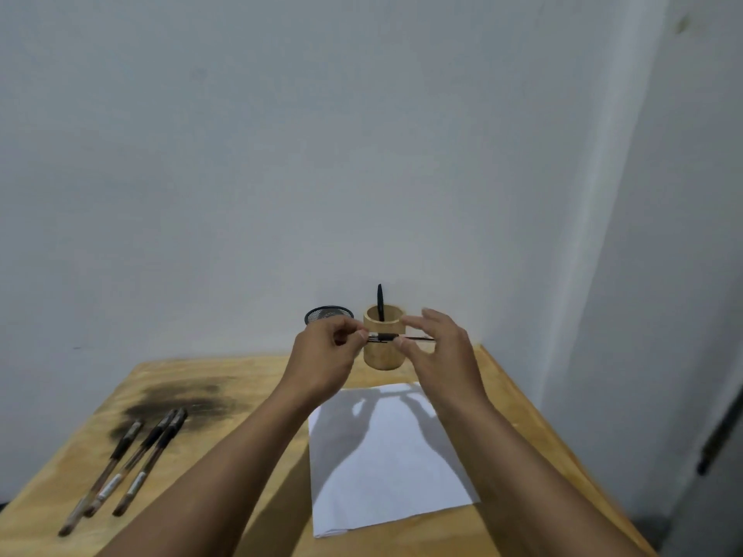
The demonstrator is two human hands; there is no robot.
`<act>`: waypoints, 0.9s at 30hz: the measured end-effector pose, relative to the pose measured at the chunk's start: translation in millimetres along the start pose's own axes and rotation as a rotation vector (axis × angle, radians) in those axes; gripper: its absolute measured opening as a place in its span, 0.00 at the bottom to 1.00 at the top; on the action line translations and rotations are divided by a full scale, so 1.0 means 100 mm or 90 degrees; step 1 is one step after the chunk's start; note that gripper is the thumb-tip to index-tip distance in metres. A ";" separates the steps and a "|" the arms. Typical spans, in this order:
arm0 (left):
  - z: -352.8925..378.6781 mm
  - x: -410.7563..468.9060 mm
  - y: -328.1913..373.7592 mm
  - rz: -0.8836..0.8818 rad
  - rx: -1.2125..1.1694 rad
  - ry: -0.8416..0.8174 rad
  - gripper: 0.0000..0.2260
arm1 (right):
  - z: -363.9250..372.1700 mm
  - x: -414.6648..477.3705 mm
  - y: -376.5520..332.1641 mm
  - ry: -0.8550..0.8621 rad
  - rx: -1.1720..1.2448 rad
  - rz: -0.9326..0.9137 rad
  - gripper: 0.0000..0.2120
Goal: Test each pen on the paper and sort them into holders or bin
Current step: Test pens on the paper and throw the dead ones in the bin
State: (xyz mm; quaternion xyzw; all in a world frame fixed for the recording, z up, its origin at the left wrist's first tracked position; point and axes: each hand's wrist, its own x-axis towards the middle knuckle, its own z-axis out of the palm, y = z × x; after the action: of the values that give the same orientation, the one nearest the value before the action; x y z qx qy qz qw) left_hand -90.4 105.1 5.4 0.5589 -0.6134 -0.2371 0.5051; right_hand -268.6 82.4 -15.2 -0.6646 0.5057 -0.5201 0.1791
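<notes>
Fingers: left fingers [354,327] are curled, with thumb and forefinger pinching one end of a thin dark pen [386,336]. Right fingers [436,317] are spread and nearly straight above the pen, and the thumb tip meets it from below. Whether that hand actually grips cannot be told.
Wall: a pale grey wall [281,154] fills the upper part of the view, with a corner on the right.
Table: a light wooden table [261,367] stands against the wall, and both forearms reach over it.
Paper: a white sheet [386,468] lies flat on the table's right half, under the raised arms, with the shadows of the hands across it.
Smudge: a black sooty patch [177,404] marks the wood on the left, well apart from the paper.
Left hand: the left hand [325,355] is raised in front of the holders, above the far edge of the paper.
Right hand: the right hand [446,355] is level with the left one, palm turned towards it.
Wooden holder: a round wooden cup [382,357] stands upright near the wall, just behind the hands.
Mesh holder: a black mesh cup [327,314] stands just beside the wooden one on its left, mostly hidden by the left hand.
Loose pens: three pens [129,463] lie side by side on the left of the table, their dark ends at the smudge.
Sorted pen: one black pen [379,299] stands in the wooden cup, its top above the rim.
Held pen: level in the air between the two hands, in front of the wooden cup.
</notes>
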 end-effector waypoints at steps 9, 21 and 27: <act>0.18 -0.04 0.11 0.007 -0.086 0.045 0.06 | -0.20 0.01 -0.01 -0.049 -0.099 -0.023 0.07; 1.65 -0.31 0.19 0.153 0.267 -0.218 0.21 | -1.47 -0.09 0.58 0.033 -0.224 0.080 0.05; 2.30 -0.65 0.30 0.206 0.428 -0.359 0.30 | -2.01 -0.44 1.17 0.049 -0.337 0.160 0.05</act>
State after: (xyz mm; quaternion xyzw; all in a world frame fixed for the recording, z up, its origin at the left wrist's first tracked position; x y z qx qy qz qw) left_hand -316.4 110.6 -78.7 0.5028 -0.8486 -0.0861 0.1402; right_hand -498.3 128.4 -48.3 -0.6001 0.7085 -0.3687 0.0435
